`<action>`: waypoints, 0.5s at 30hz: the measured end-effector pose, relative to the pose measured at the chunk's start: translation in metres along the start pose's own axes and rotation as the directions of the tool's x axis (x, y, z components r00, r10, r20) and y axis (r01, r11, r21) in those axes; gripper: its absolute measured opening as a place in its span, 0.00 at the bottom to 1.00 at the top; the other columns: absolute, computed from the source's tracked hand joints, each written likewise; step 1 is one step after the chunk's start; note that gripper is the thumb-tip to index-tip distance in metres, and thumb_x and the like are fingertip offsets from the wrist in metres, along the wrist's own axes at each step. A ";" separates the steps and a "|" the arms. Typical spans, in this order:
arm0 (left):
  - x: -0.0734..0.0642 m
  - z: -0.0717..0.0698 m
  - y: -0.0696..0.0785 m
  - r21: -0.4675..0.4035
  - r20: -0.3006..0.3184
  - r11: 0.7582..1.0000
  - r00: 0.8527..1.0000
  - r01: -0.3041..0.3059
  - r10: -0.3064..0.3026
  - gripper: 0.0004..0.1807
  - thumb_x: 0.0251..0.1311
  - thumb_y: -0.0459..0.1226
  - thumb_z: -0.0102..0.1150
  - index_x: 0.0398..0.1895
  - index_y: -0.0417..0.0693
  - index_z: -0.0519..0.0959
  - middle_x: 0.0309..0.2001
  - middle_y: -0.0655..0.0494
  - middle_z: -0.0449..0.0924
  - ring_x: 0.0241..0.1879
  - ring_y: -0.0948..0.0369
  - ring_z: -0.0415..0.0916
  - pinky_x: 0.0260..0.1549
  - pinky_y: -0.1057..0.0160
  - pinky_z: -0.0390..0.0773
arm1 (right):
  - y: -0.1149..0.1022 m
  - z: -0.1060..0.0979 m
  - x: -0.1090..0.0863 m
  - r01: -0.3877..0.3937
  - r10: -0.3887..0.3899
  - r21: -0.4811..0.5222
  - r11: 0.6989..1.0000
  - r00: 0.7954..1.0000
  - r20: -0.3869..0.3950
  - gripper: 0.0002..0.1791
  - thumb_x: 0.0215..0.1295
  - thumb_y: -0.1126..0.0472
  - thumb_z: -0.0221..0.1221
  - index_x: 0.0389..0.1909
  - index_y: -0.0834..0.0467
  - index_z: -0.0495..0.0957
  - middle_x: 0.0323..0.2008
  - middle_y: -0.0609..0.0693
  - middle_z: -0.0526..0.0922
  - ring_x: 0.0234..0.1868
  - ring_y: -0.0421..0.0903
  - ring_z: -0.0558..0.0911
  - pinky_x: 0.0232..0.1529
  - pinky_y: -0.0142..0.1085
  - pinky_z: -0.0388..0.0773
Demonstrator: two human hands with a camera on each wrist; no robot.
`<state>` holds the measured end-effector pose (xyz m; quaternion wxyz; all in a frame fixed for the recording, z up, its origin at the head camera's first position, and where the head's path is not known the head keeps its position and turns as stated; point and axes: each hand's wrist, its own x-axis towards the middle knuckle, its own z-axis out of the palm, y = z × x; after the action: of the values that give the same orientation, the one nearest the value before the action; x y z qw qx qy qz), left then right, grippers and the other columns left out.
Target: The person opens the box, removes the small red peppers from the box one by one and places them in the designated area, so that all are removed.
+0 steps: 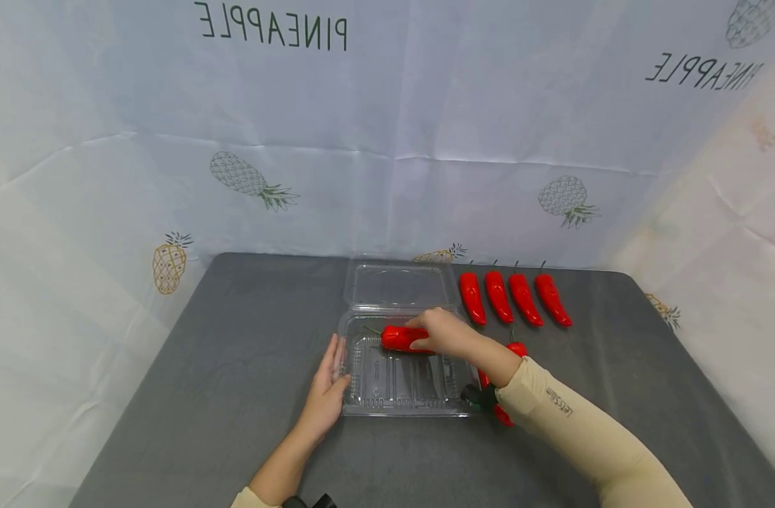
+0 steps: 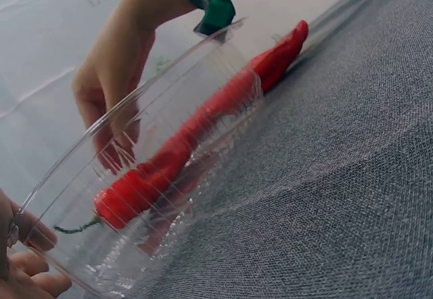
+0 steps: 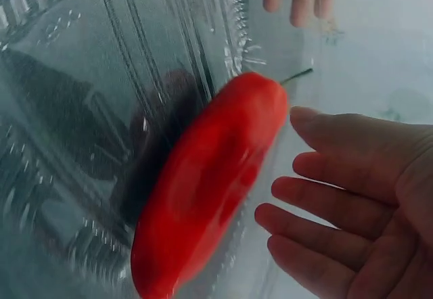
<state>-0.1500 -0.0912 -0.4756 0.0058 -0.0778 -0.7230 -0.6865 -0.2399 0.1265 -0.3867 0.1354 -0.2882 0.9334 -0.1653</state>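
A red chili pepper (image 1: pixel 397 338) with a thin green stem lies crosswise in the back part of a clear plastic clamshell box (image 1: pixel 387 403). My right hand (image 1: pixel 447 331) is over that pepper; in the right wrist view its thumb and fingers (image 3: pixel 325 211) are loosely spread beside the pepper, with a gap to it. At the box's left side rests my left hand (image 1: pixel 326 398), fingers extended along the wall and thumb near the rim. The left wrist view shows the pepper (image 2: pixel 179 150) through the clear wall, with the left fingers (image 2: pixel 40 272) at the lower corner.
Several red peppers (image 1: pixel 523 300) stand in a row at the back right of the grey table (image 1: pixel 235 353). More peppers (image 1: pixel 517 349) lie right of the box, partly hidden by the right forearm. The box's opened lid (image 1: pixel 400 286) lies toward the curtain (image 1: pixel 387 197).
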 end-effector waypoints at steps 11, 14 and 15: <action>0.001 0.001 0.000 -0.011 -0.001 1.000 1.000 -0.004 0.004 0.40 0.56 0.19 0.35 0.72 0.35 0.36 0.73 0.37 0.40 0.72 0.44 0.40 0.66 0.64 0.45 | -0.006 0.017 0.017 -0.008 0.010 -0.064 0.998 0.999 0.038 0.18 0.51 0.64 0.66 0.45 0.63 0.82 0.43 0.55 0.85 0.43 0.48 0.82 0.47 0.42 0.79; 0.000 0.000 0.000 -0.017 0.002 1.000 1.000 0.001 -0.001 0.40 0.56 0.18 0.35 0.72 0.35 0.36 0.73 0.37 0.40 0.72 0.44 0.40 0.67 0.62 0.44 | -0.004 0.020 0.019 -0.008 0.011 -0.053 0.999 0.998 0.065 0.18 0.51 0.63 0.66 0.45 0.63 0.82 0.43 0.55 0.85 0.42 0.47 0.82 0.46 0.42 0.78; 0.000 0.000 0.001 -0.019 0.004 1.000 1.000 0.001 -0.001 0.40 0.56 0.18 0.35 0.72 0.35 0.36 0.73 0.37 0.40 0.72 0.44 0.40 0.67 0.59 0.44 | -0.003 0.021 0.020 -0.007 0.010 -0.040 0.999 0.997 0.073 0.19 0.51 0.63 0.67 0.46 0.63 0.82 0.44 0.55 0.85 0.42 0.47 0.82 0.47 0.42 0.78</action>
<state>-0.1495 -0.0914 -0.4750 0.0034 -0.0787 -0.7165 -0.6932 -0.2469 0.1079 -0.4081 0.1647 -0.2929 0.9320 -0.1356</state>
